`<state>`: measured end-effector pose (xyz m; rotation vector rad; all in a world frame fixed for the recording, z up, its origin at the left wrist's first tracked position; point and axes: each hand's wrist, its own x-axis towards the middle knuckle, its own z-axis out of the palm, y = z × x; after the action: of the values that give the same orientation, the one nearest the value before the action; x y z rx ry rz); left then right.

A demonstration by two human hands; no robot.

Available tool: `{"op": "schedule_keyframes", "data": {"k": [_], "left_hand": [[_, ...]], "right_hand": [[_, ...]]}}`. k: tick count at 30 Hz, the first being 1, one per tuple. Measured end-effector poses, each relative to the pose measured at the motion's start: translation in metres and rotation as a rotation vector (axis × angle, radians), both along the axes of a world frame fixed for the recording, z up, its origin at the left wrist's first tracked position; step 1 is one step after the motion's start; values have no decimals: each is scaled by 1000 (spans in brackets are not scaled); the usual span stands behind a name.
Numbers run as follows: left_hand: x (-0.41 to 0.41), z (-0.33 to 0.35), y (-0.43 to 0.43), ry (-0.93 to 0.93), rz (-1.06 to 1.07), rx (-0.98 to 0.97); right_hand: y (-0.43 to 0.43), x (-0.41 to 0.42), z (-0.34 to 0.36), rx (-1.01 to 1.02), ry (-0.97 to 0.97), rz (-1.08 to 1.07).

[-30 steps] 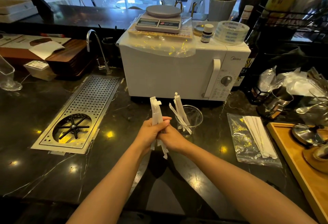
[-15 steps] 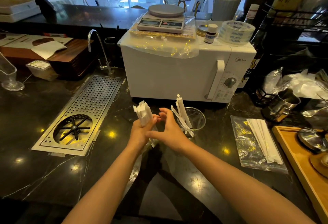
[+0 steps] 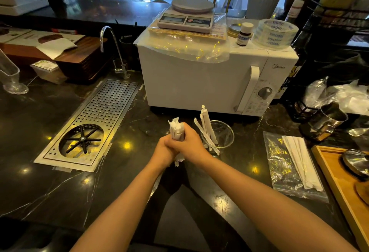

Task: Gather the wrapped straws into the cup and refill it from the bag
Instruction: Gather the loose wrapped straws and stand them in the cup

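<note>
Both hands clasped together around one bundle of straws (image 3: 176, 129), upright, over the table (image 3: 50, 187) just left of the cup (image 3: 223, 133). Left hand (image 3: 163, 151) wraps the bundle from the left, right hand (image 3: 191, 143) closes over it from the right; fingers overlap. Middle of the bundle is hidden inside the grip; only the ragged white paper tops above and a few ends below the hands show. Straw count in the bundle can't be told.

Cup is clear, its base partly hidden behind the right hand. A few wrapped straws stand in it, leaning left against the rim, tops fanned out above it. Wrappers are plain white paper, flat, no print visible.

Bag (image 3: 287, 163) lies flat on the table well right of the cup, clear crinkled plastic with glare; a flat stack of white wrapped straws lies along its right side. Whether the bag's mouth is open can't be told.

Microwave (image 3: 199, 83) behind the cup, white, reads "Midea" at its top right; dial markings too small to read. Tape roll (image 3: 276, 32) on top of it carries repeated print, looks like "TOGETHER", partly upside down. Scale (image 3: 187, 16) display blank. Small bottle (image 3: 244, 33) label unreadable. Wooden tray (image 3: 327, 163) at right is cut off by the frame edge.
</note>
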<state>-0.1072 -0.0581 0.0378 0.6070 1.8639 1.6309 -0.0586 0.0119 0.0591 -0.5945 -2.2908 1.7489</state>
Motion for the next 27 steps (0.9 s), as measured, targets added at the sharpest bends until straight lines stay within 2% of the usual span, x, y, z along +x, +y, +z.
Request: {"op": "schedule_keyframes", "data": {"k": [11, 20, 27], "left_hand": [[8, -5, 2, 88, 10, -119], [-2, 0, -8, 90, -24, -217], [-5, 47, -9, 100, -116, -111]], "right_hand": [[2, 1, -17, -148, -61, 17], [-3, -2, -14, -52, -52, 15], [10, -1, 32, 8, 13, 77]]}}
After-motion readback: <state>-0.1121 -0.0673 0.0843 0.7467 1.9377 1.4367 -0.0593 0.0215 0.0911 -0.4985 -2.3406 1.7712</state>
